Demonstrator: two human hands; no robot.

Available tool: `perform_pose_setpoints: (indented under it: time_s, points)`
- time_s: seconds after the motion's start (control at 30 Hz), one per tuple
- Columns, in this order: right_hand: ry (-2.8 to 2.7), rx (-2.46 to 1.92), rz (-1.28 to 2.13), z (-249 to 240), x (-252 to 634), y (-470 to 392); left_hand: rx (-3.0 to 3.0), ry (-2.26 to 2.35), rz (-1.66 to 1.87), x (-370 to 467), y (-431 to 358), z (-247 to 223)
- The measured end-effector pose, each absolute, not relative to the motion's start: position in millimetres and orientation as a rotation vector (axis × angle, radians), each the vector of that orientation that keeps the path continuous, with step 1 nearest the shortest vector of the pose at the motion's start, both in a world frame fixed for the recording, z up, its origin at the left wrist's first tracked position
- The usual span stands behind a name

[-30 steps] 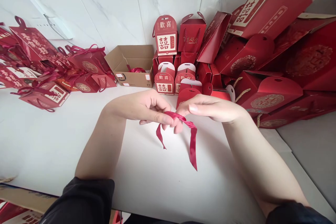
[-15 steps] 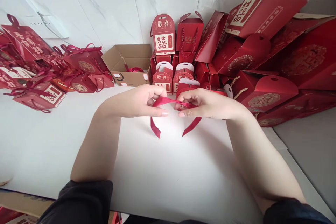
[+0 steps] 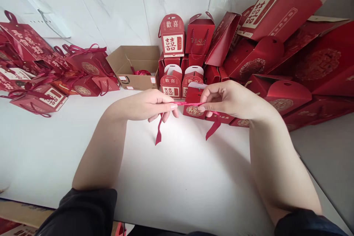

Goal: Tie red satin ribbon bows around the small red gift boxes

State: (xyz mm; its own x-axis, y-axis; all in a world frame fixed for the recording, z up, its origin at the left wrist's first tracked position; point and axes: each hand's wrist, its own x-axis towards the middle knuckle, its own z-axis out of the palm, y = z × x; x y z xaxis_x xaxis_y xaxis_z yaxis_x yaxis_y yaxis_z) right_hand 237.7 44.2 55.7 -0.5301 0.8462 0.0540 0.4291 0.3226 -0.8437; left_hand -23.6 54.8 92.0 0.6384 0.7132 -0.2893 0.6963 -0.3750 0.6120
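A narrow dark-red ribbon (image 3: 188, 103) is stretched level between my two hands above the white table. My left hand (image 3: 151, 105) pinches one part of it between thumb and forefinger, the other fingers loosely bent below. At the other side my right hand (image 3: 221, 101) pinches it with thumb and fingertips. A loose ribbon end hangs down under each hand. Just behind the ribbon stands a red gift box (image 3: 195, 111) with a round gold emblem, partly covered by the ribbon and my right hand.
Red boxes (image 3: 172, 37) are stacked at the back, and a large pile (image 3: 293, 62) leans along the right. An open cardboard box (image 3: 138, 83) holds coiled red ribbon. Ribbon-tied boxes (image 3: 41, 97) are heaped at the left on the white table (image 3: 182, 177).
My right hand has moved right, away from my left. The ribbon between them, slack and twisted before, is now pulled straight.
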Motion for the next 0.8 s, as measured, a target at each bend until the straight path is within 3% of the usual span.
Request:
perform_pose_setpoints:
  time_s: [0.17,0.27,0.57,0.8]
  points:
    - [-2.207,-1.153,0.438,54,233,44,2.062,1.061,0.047,-28,65,84]
    - [-2.275,-1.008,0.198,55,228,42,2.056,1.014,0.069,-29,70,80]
    - [-2.192,-0.973,-0.295,49,217,38,1.712,0.608,0.345,-5,70,60]
    - [-2.196,-0.913,-0.471,48,218,39,1.563,0.752,0.626,8,61,54]
